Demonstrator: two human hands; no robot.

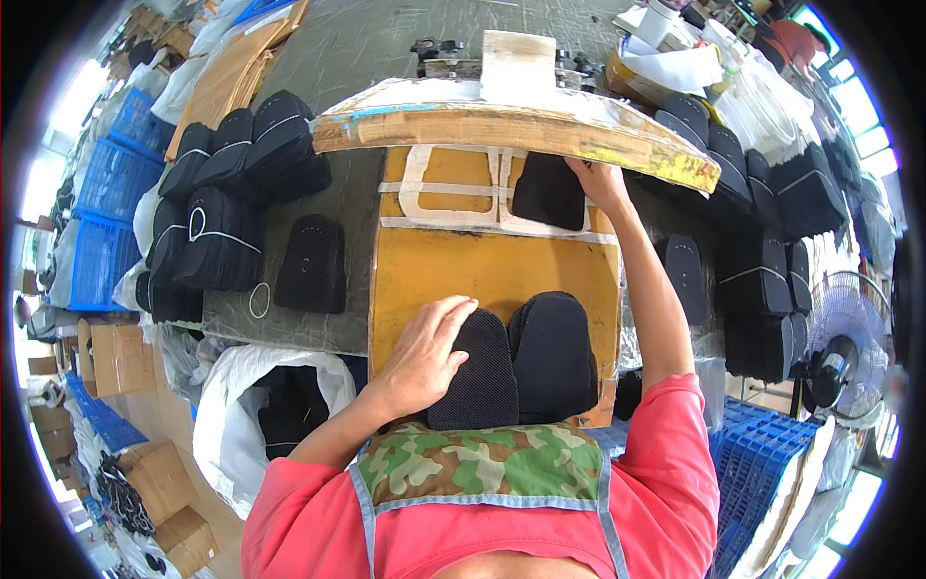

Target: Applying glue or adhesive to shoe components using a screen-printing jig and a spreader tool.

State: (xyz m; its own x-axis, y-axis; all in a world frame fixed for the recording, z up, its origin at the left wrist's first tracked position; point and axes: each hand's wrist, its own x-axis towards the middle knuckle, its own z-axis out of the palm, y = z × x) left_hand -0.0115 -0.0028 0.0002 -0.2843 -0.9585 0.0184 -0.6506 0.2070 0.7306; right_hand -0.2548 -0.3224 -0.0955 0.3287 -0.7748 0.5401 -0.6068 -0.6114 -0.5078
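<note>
A: Where is the left hand [421,359]?

B: On the left edge of the left near black pad [477,376], fingers stretched out side by side, thumb a little apart, not closed around anything

A: And the right hand [600,183]?

B: Farther off, its fingertips at the far right corner of the far black pad [548,193]. They are partly hidden, so I cannot tell whether they pinch it

A: What does that pad lie on?

B: The far part of a yellow board [492,262], over the right side of a pale frame [413,188]. The frame's left opening shows yellow

A: Anything beside the left near pad?

B: A right near black pad [553,367], just to its right, both close to the person's camouflage apron [482,465]

A: And beyond?

B: A thick wooden slab [502,127] overhangs the board's far end. Tied black bundles [220,249] stand on the table [386,43] to the left, more bundles [757,275] to the right. Near left is an open white bag [224,420]; at far right, a fan [849,338] stands above a blue crate [762,444]
</note>
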